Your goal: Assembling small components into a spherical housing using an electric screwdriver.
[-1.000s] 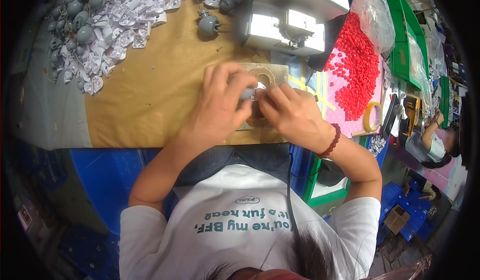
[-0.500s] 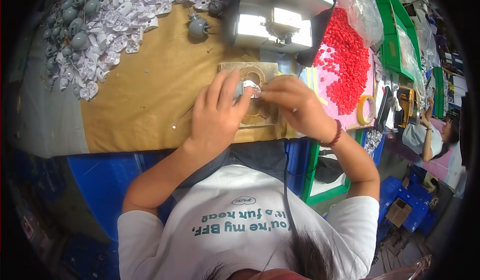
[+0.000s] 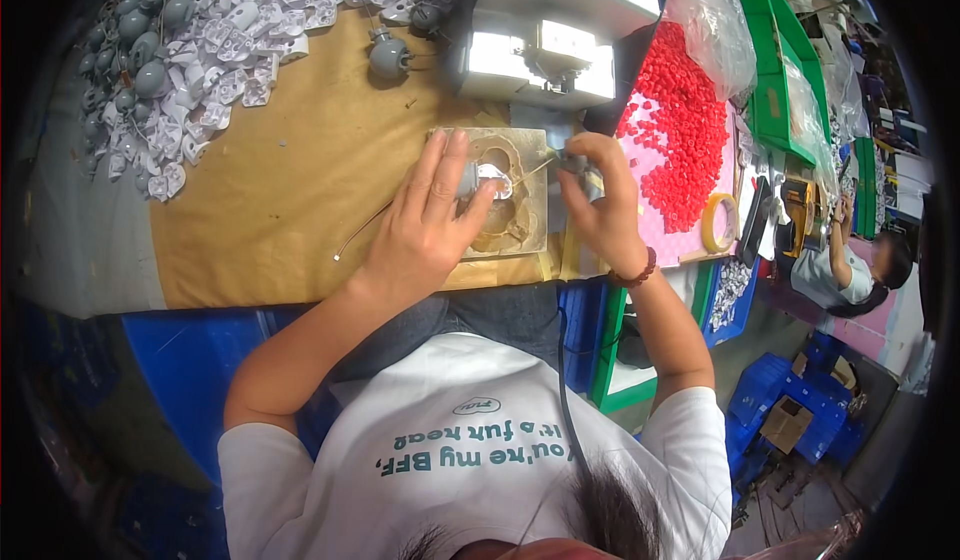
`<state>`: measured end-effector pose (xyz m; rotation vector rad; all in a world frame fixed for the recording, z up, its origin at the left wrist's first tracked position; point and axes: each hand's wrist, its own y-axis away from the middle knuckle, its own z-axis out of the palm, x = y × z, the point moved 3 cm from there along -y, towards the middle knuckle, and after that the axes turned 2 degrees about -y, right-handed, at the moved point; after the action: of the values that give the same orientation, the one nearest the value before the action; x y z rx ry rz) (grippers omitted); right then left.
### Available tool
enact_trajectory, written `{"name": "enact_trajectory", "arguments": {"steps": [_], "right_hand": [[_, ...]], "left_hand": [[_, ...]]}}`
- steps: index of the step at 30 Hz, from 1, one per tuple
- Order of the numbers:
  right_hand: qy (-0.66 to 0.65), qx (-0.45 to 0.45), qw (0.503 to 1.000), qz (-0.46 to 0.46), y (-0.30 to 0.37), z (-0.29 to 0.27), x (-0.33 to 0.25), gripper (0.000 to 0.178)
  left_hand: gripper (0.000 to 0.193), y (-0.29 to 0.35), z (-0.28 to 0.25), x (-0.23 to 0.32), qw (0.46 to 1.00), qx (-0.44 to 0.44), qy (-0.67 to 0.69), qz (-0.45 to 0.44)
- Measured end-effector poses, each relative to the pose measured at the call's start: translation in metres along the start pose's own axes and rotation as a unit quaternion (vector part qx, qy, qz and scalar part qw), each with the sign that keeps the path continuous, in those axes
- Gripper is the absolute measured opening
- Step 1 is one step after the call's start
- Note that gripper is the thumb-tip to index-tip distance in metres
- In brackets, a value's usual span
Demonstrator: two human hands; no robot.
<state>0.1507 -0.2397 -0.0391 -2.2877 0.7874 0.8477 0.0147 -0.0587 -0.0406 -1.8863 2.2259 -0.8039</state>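
Both hands work at the wooden jig (image 3: 520,222). Left hand (image 3: 425,230) presses a small grey part (image 3: 488,182) there with narrow fingers; right hand (image 3: 600,205) grips a tool (image 3: 578,165) beside it.

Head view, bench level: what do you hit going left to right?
Pile of grey and white parts → left hand on the worn wooden block → right hand → red pieces → roll of tape → another person.

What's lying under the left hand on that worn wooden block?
Under the left hand, a small silvery-white part shows past the thumb on the square worn wooden block. The palm covers the block's left edge, so anything beneath it is hidden.
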Motion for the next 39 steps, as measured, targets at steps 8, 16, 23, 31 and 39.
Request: {"name": "enact_trajectory", "arguments": {"steps": [8, 16, 23, 31, 39], "right_hand": [[-0.693, -0.097, 0.668, 0.251, -0.024, 0.018, -0.005, 0.039], [-0.184, -0.243, 0.943, 0.131, -0.050, 0.017, -0.028, 0.037], [-0.027, -0.176, 0.984, 0.015, -0.046, 0.022, -0.027, 0.038], [0.021, -0.016, 0.996, -0.090, -0.043, 0.006, -0.031, 0.050], [-0.150, 0.156, 0.963, 0.159, -0.098, -0.036, 0.064, 0.054]], "left_hand": [[0.035, -0.004, 0.000, -0.003, 1.000, 0.001, 0.017, 0.003], [0.022, -0.009, 0.000, -0.003, 1.000, -0.007, 0.023, 0.006], [0.023, -0.013, -0.003, -0.007, 0.995, 0.001, 0.092, -0.026], [0.034, -0.039, -0.003, 0.003, 0.985, -0.074, 0.076, -0.134], [0.033, -0.038, -0.001, 0.004, 0.987, -0.039, 0.075, -0.133]]}}
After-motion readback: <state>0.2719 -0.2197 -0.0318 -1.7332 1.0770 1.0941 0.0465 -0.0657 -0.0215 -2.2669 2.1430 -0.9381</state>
